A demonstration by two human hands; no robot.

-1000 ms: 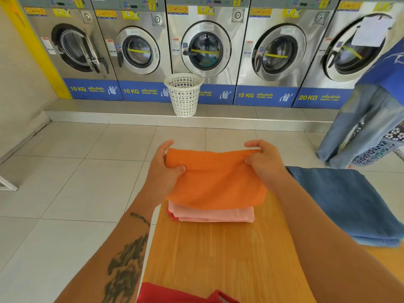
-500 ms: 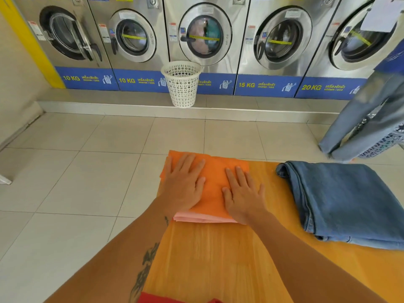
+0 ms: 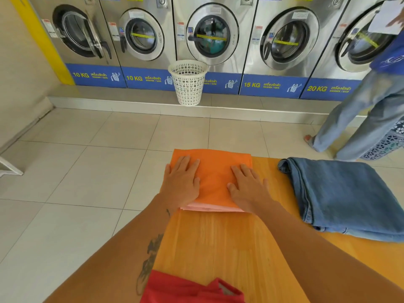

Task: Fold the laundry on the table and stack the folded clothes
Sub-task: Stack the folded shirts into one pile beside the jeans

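A folded orange cloth [image 3: 215, 171] lies on top of a folded pink cloth [image 3: 209, 208] at the far left end of the wooden table [image 3: 218, 243]. My left hand [image 3: 181, 182] rests flat on the orange cloth's left part, fingers spread. Flat on its right part lies my right hand [image 3: 248, 189]. Neither hand grips anything. Folded blue jeans [image 3: 345, 197] lie to the right on the table. An unfolded red garment [image 3: 185, 289] lies at the near edge, partly cut off by the frame.
A white plastic basket [image 3: 188, 82] stands on the step before a row of washing machines [image 3: 209, 36]. A person in jeans [image 3: 367, 114] stands at the right beside a blue laundry basket [image 3: 387, 143]. Tiled floor lies left of the table.
A second ago both hands held the orange cloth by its top edge above the pink one. They laid it down and now press flat on it, having slid slightly apart.
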